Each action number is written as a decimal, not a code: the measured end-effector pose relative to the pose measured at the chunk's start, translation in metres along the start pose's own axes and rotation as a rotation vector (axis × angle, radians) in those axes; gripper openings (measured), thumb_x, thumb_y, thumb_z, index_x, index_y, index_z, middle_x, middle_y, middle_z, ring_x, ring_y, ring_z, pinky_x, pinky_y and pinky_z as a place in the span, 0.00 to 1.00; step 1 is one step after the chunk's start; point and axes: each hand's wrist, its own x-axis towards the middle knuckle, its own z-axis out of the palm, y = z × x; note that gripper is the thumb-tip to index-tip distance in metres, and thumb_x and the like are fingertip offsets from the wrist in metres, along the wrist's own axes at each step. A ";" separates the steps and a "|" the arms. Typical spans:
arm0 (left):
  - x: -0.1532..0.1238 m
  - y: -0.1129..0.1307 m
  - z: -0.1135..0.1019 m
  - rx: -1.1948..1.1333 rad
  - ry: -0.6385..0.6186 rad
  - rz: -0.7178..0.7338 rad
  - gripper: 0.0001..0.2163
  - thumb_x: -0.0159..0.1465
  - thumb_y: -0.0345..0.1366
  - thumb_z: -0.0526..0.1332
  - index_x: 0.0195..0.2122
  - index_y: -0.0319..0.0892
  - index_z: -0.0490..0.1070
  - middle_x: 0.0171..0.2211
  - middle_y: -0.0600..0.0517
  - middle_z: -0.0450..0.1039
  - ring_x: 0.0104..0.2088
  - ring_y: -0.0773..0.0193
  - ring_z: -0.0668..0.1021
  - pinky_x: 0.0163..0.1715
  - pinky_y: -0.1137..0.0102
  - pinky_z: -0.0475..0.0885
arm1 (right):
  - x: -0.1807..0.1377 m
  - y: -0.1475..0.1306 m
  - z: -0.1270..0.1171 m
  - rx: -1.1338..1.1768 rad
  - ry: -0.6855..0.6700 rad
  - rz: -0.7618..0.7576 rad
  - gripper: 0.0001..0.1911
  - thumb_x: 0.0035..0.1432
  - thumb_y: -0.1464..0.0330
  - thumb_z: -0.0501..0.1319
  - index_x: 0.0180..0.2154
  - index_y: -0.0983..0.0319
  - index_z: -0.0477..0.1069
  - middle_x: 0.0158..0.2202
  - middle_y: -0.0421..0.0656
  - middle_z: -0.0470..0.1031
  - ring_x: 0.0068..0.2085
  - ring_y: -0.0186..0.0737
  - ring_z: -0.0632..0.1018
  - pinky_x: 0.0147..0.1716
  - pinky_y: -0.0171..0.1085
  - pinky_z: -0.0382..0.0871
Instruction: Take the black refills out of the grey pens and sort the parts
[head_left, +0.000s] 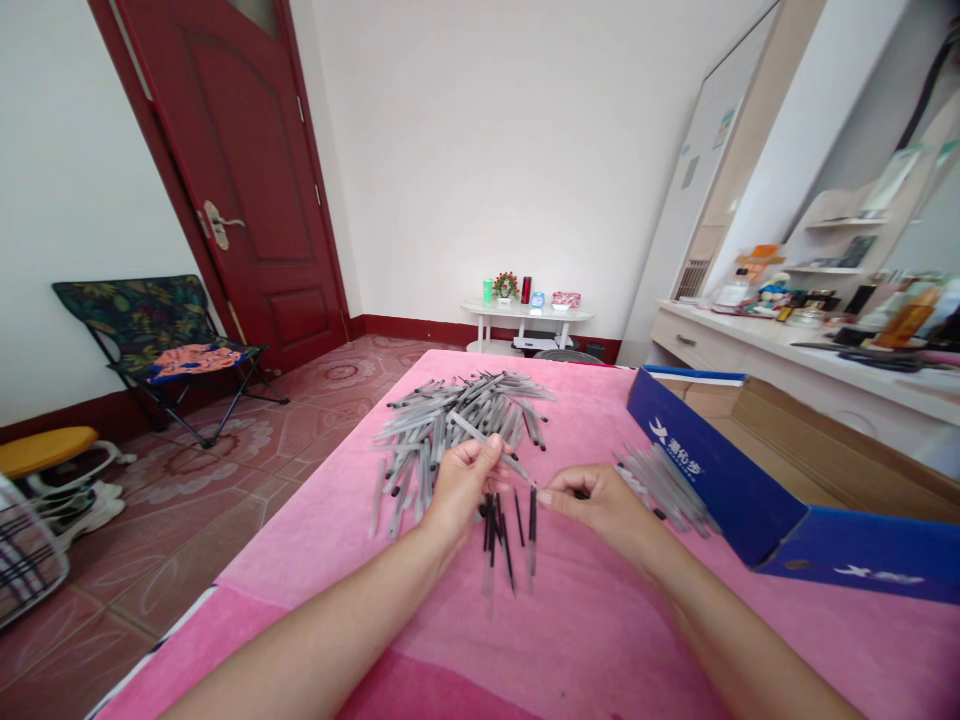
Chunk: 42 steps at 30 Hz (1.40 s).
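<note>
On the blue box (739,505), white logo (658,431) and 3 Chinese characters (685,459), ending 步

Off to the left of the fingers (490,456), we see a dark red door (259,190), a leaf-patterned folding chair (135,318) bearing an orange and blue cloth (196,361), and a yellow-topped stool (46,449) with pale shoes (94,512) near its legs. Beyond the fingers, by the far wall, we find a white side table (517,312) holding a flowering plant (506,287) and a red cylinder (526,290); to their right, bottles (733,290) crowd a white dresser (716,346).
</note>
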 end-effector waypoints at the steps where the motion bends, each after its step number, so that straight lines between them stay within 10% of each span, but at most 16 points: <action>1: 0.003 0.003 -0.003 -0.003 0.018 0.021 0.17 0.51 0.48 0.61 0.30 0.35 0.72 0.20 0.54 0.66 0.21 0.73 0.69 0.19 0.78 0.67 | -0.001 -0.001 -0.006 -0.049 -0.067 -0.002 0.15 0.48 0.64 0.57 0.15 0.65 0.62 0.17 0.34 0.52 0.21 0.28 0.56 0.21 0.30 0.50; 6: 0.019 0.015 -0.021 -0.043 0.166 0.124 0.18 0.51 0.49 0.60 0.30 0.37 0.71 0.21 0.54 0.66 0.21 0.74 0.69 0.19 0.80 0.66 | -0.009 -0.002 -0.028 -0.228 -0.268 0.089 0.12 0.44 0.69 0.55 0.13 0.63 0.56 0.16 0.34 0.47 0.20 0.27 0.52 0.19 0.30 0.46; 18: 0.019 0.014 -0.019 -0.057 0.134 0.083 0.19 0.49 0.50 0.62 0.30 0.36 0.71 0.21 0.54 0.67 0.20 0.75 0.68 0.19 0.80 0.64 | -0.015 -0.004 0.027 -0.685 -0.039 0.245 0.13 0.38 0.72 0.56 0.09 0.64 0.56 0.13 0.34 0.45 0.17 0.27 0.49 0.17 0.33 0.40; 28: 0.002 0.006 -0.001 0.109 -0.149 -0.020 0.16 0.51 0.47 0.61 0.29 0.37 0.70 0.18 0.55 0.67 0.17 0.75 0.67 0.17 0.79 0.62 | -0.006 -0.009 0.015 -0.262 0.138 0.069 0.16 0.50 0.58 0.55 0.30 0.64 0.73 0.18 0.36 0.62 0.20 0.30 0.60 0.20 0.30 0.50; 34: -0.010 0.001 0.009 0.183 -0.195 -0.025 0.16 0.49 0.46 0.63 0.28 0.36 0.69 0.18 0.55 0.66 0.17 0.74 0.68 0.18 0.79 0.63 | -0.006 -0.009 0.021 -0.319 0.202 0.007 0.17 0.52 0.59 0.54 0.21 0.63 0.68 0.14 0.35 0.56 0.18 0.29 0.58 0.19 0.30 0.49; 42: -0.009 0.000 0.010 0.238 -0.158 -0.074 0.20 0.52 0.48 0.59 0.38 0.37 0.69 0.22 0.54 0.68 0.18 0.74 0.69 0.17 0.78 0.65 | -0.005 0.012 -0.057 -1.000 0.372 0.451 0.12 0.47 0.63 0.54 0.23 0.61 0.72 0.24 0.47 0.73 0.26 0.43 0.72 0.21 0.35 0.55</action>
